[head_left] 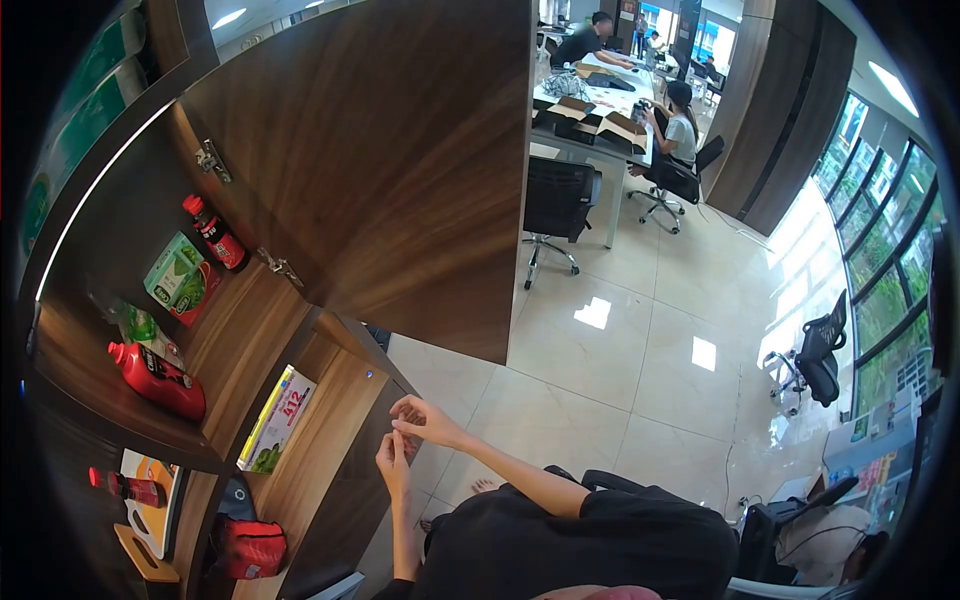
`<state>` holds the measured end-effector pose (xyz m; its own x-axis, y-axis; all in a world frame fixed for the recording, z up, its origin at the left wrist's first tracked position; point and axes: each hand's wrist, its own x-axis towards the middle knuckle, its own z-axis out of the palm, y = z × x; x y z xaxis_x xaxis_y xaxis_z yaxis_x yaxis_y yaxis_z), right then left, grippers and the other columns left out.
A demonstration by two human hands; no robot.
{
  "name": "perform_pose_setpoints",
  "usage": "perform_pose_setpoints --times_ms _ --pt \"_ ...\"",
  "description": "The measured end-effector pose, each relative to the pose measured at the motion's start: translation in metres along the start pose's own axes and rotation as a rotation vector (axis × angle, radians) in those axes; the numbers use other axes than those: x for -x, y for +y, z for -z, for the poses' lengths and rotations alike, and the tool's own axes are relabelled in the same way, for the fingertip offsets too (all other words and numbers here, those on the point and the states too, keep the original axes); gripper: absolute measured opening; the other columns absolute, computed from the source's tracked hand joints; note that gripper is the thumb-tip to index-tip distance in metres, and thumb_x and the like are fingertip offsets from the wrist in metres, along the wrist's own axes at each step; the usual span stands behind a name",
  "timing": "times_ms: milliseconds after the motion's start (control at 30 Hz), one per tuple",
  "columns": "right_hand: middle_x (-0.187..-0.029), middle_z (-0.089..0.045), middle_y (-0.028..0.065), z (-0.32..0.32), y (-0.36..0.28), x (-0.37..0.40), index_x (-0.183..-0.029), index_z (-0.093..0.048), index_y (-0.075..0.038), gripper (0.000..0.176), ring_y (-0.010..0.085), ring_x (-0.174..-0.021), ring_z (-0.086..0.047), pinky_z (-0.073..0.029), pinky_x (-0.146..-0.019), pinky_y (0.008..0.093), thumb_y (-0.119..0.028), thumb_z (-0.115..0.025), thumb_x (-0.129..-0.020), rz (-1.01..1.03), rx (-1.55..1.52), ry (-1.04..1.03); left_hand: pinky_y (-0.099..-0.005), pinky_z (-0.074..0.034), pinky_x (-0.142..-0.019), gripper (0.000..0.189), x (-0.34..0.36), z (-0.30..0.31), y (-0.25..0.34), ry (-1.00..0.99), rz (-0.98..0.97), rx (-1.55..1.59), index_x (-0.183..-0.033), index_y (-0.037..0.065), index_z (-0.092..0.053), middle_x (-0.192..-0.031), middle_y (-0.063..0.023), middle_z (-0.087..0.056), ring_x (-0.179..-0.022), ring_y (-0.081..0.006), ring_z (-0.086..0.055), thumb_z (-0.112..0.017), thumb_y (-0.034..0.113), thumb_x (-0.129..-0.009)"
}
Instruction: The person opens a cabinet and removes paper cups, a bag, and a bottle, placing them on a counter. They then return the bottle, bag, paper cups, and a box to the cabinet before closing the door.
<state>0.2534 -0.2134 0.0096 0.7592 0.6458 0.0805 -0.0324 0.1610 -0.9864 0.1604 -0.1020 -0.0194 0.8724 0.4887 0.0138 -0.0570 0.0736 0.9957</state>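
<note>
My left hand (394, 460) and my right hand (426, 421) meet at the fingertips by the front edge of a wooden cabinet shelf (340, 405). The fingers of both are pinched together; anything between them is too small to make out. On that shelf, close to my hands, leans a card printed 412 (282, 418). The compartment above holds a large red bottle (160, 382), a slimmer red bottle with a dark label (215, 235), a green and red packet (185, 280) and a clear plastic bag with green contents (145, 330).
A wide wooden cabinet door (400, 160) stands open ahead. Lower left are a red bag (255, 550), a small sauce bottle (127, 487) and a cutting board (150, 515). Office chairs (560, 200) stand on the tiles; people sit or lean at a table (630, 155) beyond.
</note>
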Motion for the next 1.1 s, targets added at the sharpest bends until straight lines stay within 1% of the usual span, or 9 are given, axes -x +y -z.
perform_pose_setpoints --times_ms 233,467,567,667,867,967,1000,1067,1100 --pt "-0.089 -0.059 0.0001 0.007 -0.005 0.003 -0.114 -0.056 -0.007 0.024 0.0066 -0.076 -0.057 -0.047 -0.069 0.0221 -0.025 -0.059 -0.099 -0.054 -0.159 -0.146 -0.0227 -0.041 -0.063 0.032 -0.002 -0.001 0.007 -0.065 -0.008 -0.055 -0.080 0.000 -0.060 -0.072 -0.0001 -0.056 -0.068 -0.0069 -0.051 -0.052 0.020 -0.103" --pt "-0.088 -0.057 -0.0003 0.015 -0.025 0.005 -0.115 -0.056 -0.007 0.024 0.0057 -0.074 -0.055 -0.046 -0.066 0.0217 -0.025 -0.059 -0.099 -0.049 -0.093 -0.138 -0.0228 -0.041 -0.064 0.030 -0.006 -0.009 0.005 -0.085 -0.042 -0.043 -0.080 -0.001 -0.057 -0.072 -0.0005 -0.055 -0.070 -0.0075 -0.050 -0.051 0.018 -0.103" --pt "-0.088 -0.056 -0.0007 0.016 -0.010 0.000 -0.115 -0.056 -0.007 0.024 0.0055 -0.076 -0.055 -0.046 -0.066 0.0219 -0.024 -0.060 -0.099 0.021 -0.058 -0.109 -0.0230 -0.041 -0.065 0.029 -0.009 -0.011 0.007 -0.092 -0.030 -0.036 -0.080 -0.001 -0.057 -0.073 -0.0005 -0.055 -0.070 -0.0078 -0.051 -0.051 0.017 -0.103" --pt "-0.089 -0.056 -0.0011 0.018 -0.017 0.001 -0.115 -0.056 -0.008 0.022 0.0060 -0.078 -0.055 -0.046 -0.067 0.0223 -0.022 -0.060 -0.099 -0.085 -0.156 -0.137 -0.0230 -0.041 -0.066 0.029 -0.011 -0.010 0.006 -0.115 -0.039 -0.019 -0.080 -0.001 -0.057 -0.073 -0.0009 -0.056 -0.070 -0.0079 -0.051 -0.051 0.017 -0.103" --pt "-0.089 -0.054 -0.0021 0.014 -0.008 -0.005 -0.114 -0.056 -0.008 0.019 0.0059 -0.079 -0.054 -0.046 -0.068 0.0225 -0.019 -0.060 -0.099 -0.063 -0.189 -0.097 -0.0234 -0.042 -0.068 0.029 -0.013 -0.011 0.028 -0.142 -0.034 -0.008 -0.079 -0.001 -0.057 -0.074 -0.0010 -0.056 -0.071 -0.0083 -0.051 -0.051 0.016 -0.103" --pt "-0.090 -0.055 -0.0022 0.009 -0.018 -0.011 -0.114 -0.056 -0.009 0.018 0.0060 -0.081 -0.055 -0.046 -0.068 0.0229 -0.016 -0.060 -0.098 -0.064 -0.292 -0.128 -0.0241 -0.042 -0.068 0.030 -0.017 -0.011 0.046 -0.152 -0.106 0.022 -0.079 -0.001 -0.056 -0.074 -0.0009 -0.056 -0.072 -0.0087 -0.052 -0.051 0.016 -0.103" --pt "-0.093 -0.055 -0.0019 0.007 -0.031 -0.013 -0.115 -0.055 -0.009 0.018 0.0073 -0.084 -0.057 -0.048 -0.070 0.0237 -0.012 -0.060 -0.097 -0.103 -0.349 -0.141 -0.0256 -0.043 -0.068 0.028 -0.021 -0.007 0.050 -0.154 -0.125 -0.012 -0.080 -0.001 -0.058 -0.075 -0.0018 -0.058 -0.073 -0.0096 -0.053 -0.052 0.015 -0.102" --pt "-0.095 -0.056 -0.0013 0.000 -0.037 -0.023 -0.116 -0.055 -0.009 0.020 0.0086 -0.087 -0.059 -0.050 -0.074 0.0249 -0.009 -0.060 -0.096 0.041 -0.372 -0.153 -0.0275 -0.044 -0.069 0.023 -0.024 -0.004 0.073 -0.077 -0.244 -0.279 -0.083 -0.002 -0.062 -0.076 -0.0058 -0.061 -0.072 -0.0130 -0.055 -0.056 0.013 -0.099" --pt "-0.096 -0.056 -0.0010 -0.002 -0.048 -0.027 -0.117 -0.054 -0.008 0.022 0.0093 -0.089 -0.059 -0.052 -0.077 0.0256 -0.007 -0.060 -0.095 0.037 -0.280 -0.112 -0.0311 -0.045 -0.068 0.019 -0.025 -0.004 0.093 -0.046 -0.349 -0.389 -0.086 -0.003 -0.065 -0.077 -0.0110 -0.062 -0.071 -0.0199 -0.057 -0.059 0.013 -0.096"
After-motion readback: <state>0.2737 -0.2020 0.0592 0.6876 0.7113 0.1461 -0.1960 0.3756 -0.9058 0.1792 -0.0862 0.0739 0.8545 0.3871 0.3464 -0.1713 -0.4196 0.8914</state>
